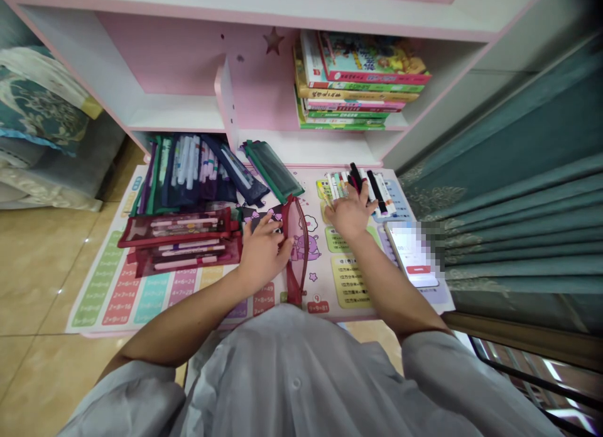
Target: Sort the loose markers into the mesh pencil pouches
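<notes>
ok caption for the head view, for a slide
Left hand holds a red mesh pouch; right hand rests on loose markers.

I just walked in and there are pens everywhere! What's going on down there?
A person is down on the floor at a pink shelf. Their left hand holds a red mesh pouch open on a times-table mat. Their right hand lies spread over a bunch of pens farther up the mat. Filled red pouches and dark pouches are piled at the left, a phone lies at the right, and books are stacked on the shelf.
</notes>
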{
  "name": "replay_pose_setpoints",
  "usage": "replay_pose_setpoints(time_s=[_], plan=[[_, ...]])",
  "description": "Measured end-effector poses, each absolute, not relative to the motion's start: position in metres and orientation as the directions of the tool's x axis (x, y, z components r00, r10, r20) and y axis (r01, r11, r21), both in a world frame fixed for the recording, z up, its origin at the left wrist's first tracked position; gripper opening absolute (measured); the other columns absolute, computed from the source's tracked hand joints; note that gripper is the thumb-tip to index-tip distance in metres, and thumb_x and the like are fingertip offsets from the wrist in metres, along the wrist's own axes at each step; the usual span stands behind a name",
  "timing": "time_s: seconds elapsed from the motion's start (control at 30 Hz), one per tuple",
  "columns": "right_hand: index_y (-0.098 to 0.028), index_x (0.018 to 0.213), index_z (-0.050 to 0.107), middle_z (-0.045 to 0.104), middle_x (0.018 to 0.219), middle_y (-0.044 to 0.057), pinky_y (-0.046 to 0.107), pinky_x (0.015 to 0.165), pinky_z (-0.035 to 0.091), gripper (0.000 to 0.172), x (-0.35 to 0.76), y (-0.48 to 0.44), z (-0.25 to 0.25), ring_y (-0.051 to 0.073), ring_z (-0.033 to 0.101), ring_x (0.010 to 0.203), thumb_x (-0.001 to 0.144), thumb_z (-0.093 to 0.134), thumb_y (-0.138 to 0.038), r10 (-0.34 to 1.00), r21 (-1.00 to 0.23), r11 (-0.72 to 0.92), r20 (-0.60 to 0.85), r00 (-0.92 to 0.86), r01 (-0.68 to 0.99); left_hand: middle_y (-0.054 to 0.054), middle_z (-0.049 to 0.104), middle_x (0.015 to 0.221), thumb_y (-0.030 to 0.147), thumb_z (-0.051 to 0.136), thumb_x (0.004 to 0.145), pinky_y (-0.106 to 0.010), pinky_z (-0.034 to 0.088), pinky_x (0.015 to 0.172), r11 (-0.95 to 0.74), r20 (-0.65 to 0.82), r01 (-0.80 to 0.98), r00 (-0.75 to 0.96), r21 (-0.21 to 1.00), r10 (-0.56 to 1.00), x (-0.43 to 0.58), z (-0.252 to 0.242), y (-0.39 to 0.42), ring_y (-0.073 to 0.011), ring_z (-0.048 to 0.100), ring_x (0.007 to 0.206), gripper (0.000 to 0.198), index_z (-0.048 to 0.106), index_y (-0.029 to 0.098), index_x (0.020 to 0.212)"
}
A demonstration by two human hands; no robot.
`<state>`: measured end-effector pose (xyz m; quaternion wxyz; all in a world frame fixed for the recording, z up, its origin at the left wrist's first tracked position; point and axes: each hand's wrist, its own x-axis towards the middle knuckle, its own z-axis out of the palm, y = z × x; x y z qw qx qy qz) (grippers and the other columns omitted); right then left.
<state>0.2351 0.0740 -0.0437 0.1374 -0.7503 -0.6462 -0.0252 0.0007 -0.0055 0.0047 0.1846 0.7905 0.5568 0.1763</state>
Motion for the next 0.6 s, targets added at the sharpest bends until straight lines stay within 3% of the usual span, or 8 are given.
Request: replay_pose_setpoints(time_s=[0.13,0.27,0.43,0.6], plan=[[-0.014,0.071,0.073,0.048,0.15,0.016,0.076,0.106,0.022,0.02,0.231,0.071,-0.04,0.045,0.019,0.147,0.076,0.061,-0.029,0.963,-0.234,-0.11,0.215,0.162,0.966,-0.008,0.071,0.124,0.031,0.055,0.092,-0.062,0.026,0.116,-0.313,0.086,0.814,0.312,0.489,0.946,0.0,0.004,-0.005,-0.0296,0.048,0.138,0.03,0.07,0.021,0.069],[-0.018,0.055,0.061,0.055,0.145,0.013,0.073,0.108,0.026,0.016,0.223,0.057,-0.025,0.043,0.026,0.146,0.069,0.063,-0.025,0.941,-0.428,-0.03,0.292,0.17,0.903,-0.008,0.071,0.123,0.031,0.052,0.093,-0.062,0.027,0.115,-0.311,0.077,0.819,0.313,0.482,0.947,0.0,0.005,-0.005,-0.0303,0.048,0.138,0.032,0.07,0.021,0.069],[-0.022,0.052,0.054,0.059,0.142,0.006,0.06,0.117,0.029,0.018,0.211,0.022,0.001,0.036,0.029,0.149,0.069,0.062,-0.02,0.937,-0.638,0.254,0.349,-0.021,0.727,-0.008,0.071,0.122,0.028,0.051,0.093,-0.064,0.026,0.114,-0.311,0.065,0.816,0.321,0.488,0.945,0.001,0.007,-0.005,-0.0296,0.046,0.139,0.031,0.071,0.021,0.07],[-0.022,0.051,0.053,0.056,0.145,0.006,0.059,0.116,0.031,0.018,0.202,0.0,0.015,0.037,0.026,0.15,0.066,0.062,-0.017,0.942,-0.676,0.33,0.283,-0.182,0.659,-0.007,0.07,0.126,0.026,0.051,0.093,-0.065,0.026,0.114,-0.288,0.046,0.818,0.307,0.498,0.951,0.002,0.01,-0.004,-0.0315,0.046,0.139,0.03,0.072,0.02,0.072]])
